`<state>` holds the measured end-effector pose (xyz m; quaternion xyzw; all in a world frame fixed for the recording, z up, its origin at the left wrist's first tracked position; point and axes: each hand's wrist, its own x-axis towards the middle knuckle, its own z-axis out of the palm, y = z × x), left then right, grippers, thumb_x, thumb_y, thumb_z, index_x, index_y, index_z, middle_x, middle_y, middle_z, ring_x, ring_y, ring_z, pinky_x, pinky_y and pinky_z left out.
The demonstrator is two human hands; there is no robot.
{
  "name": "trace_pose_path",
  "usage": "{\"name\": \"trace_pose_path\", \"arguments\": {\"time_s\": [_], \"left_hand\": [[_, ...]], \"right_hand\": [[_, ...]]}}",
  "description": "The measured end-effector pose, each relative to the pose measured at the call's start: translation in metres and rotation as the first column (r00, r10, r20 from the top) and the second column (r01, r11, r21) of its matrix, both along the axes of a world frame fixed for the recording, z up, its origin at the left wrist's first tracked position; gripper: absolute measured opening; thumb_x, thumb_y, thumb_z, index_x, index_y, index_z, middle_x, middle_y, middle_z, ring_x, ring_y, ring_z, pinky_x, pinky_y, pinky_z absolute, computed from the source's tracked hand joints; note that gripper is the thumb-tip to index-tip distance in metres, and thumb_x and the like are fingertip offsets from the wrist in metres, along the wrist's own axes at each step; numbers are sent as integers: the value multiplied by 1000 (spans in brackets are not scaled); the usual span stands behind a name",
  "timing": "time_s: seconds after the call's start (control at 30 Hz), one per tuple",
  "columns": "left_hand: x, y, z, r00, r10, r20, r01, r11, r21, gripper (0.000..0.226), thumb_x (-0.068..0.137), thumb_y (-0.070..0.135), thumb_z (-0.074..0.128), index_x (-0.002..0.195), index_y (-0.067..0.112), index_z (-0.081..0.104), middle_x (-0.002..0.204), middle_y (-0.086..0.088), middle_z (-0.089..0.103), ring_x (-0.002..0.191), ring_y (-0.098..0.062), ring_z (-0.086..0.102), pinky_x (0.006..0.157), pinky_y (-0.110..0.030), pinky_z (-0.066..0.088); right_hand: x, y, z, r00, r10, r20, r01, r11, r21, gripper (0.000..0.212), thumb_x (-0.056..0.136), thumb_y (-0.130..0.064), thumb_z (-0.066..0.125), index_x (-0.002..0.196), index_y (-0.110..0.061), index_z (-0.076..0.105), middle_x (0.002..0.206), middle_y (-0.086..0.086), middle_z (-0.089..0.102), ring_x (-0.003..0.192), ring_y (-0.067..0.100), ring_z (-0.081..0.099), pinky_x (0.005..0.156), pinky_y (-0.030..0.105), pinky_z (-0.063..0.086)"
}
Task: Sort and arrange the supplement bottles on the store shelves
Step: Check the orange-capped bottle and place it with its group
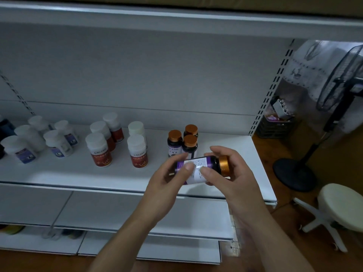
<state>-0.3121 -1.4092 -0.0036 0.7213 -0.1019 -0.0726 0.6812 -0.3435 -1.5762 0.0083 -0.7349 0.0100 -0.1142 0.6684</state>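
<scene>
Currently we are holding one dark supplement bottle (213,163) sideways in both hands, just above the front part of the white shelf (78,173). Its copper cap (224,164) is pointing right. Our left hand (167,185) is gripping the base end, with the thumb lying across the purple-and-white label. Our right hand (233,173) is curling round the cap end. Its thumb is pressing on the label just beside the left thumb, and its fingers are arching over the top. Both hands are clasping the bottle between them.

Directly behind the held bottle, three matching copper-capped bottles (174,142) are standing upright in a close cluster near the right end of the shelf.

Further left, white-capped bottles with red labels (99,152) are standing upright in a loose group. We are counting perhaps five, though the rear ones are partly hidden. Further left again, white bottles with bluish-purple labels (58,144) are standing in another loose group, well apart from the copper-capped ones.

Off the right end of the shelf, a black pedestal fan (334,85) is standing on the brown floor. A cream round stool (339,205) is sitting nearer to us, and a black crate (275,127) is sitting further back, beside the shelf upright.
</scene>
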Motion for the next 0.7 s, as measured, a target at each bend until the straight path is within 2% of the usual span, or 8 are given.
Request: {"name": "trace_pose_path", "arguments": {"time_s": [0.07, 0.17, 0.27, 0.33, 0.4, 0.53, 0.63, 0.7], "left_hand": [[2, 6, -7, 991, -22, 130, 2, 988, 153, 48, 84, 47, 62, 130, 39, 53, 126, 19, 57, 115, 0, 56, 88, -12, 49], [5, 6, -17, 917, -172, 360, 25, 925, 380, 59, 84, 35, 73, 136, 40, 46, 131, 26, 49, 124, -2, 48, 97, -10, 40], [6, -2, -25, 899, -140, 416, -53, 907, 418, 60, 81, 37, 74, 128, 52, 40, 124, 34, 47, 119, 4, 49, 94, -6, 39], [7, -4, -32, 903, -63, 425, -119, 914, 388, 58, 80, 36, 75, 122, 55, 39, 117, 38, 48, 114, 9, 48, 90, -2, 36], [7, -4, -41, 923, -2, 384, -148, 921, 361, 54, 81, 33, 76, 120, 51, 43, 116, 35, 50, 113, 11, 46, 88, 0, 35], [10, 2, -57, 981, 109, 161, -150, 950, 273, 50, 82, 29, 75, 122, 43, 48, 122, 17, 56, 113, 2, 51, 85, -9, 40], [18, 7, -66, 987, 146, 60, -156, 960, 233, 52, 84, 22, 75, 125, 36, 47, 124, 13, 57, 112, -6, 55, 89, -20, 41], [26, 8, -72, 988, 152, 31, -155, 963, 221, 54, 84, 19, 76, 130, 29, 48, 126, 11, 58, 114, -7, 55, 89, -16, 41]], "right_hand": [[2, 0, -2, 1000, 1, -5, -1, 994, -111, 43, 78, -25, 78, 111, -42, 57, 106, -21, 63, 104, 1, 60, 77, 17, 55], [6, 3, -4, 1000, 5, -7, -7, 979, -206, 50, 76, -26, 80, 114, -44, 52, 109, -28, 57, 107, -7, 54, 77, 11, 52], [12, 10, -6, 1000, 22, -20, -27, 946, -324, 53, 77, -32, 80, 114, -51, 48, 109, -38, 50, 109, 0, 55, 87, 20, 53], [16, 14, -8, 998, 36, -54, -54, 928, -368, 56, 77, -34, 79, 120, -50, 46, 111, -34, 50, 112, 6, 54, 94, 31, 53], [19, 14, -10, 996, 38, -74, -64, 922, -381, 53, 79, -37, 77, 121, -49, 47, 112, -32, 51, 111, 2, 53, 93, 29, 52], [27, 13, -9, 994, -16, -109, -20, 945, -327, 34, 84, -43, 70, 111, -50, 50, 107, -35, 56, 101, -19, 52, 71, 6, 44], [31, 9, -11, 985, -76, -157, 20, 944, -329, 30, 87, -47, 66, 114, -44, 54, 105, -34, 57, 96, -24, 50, 68, 6, 39], [32, 9, -12, 979, -92, -185, 22, 938, -346, 28, 88, -47, 64, 114, -43, 54, 104, -34, 56, 94, -26, 49, 67, 6, 38]]}}
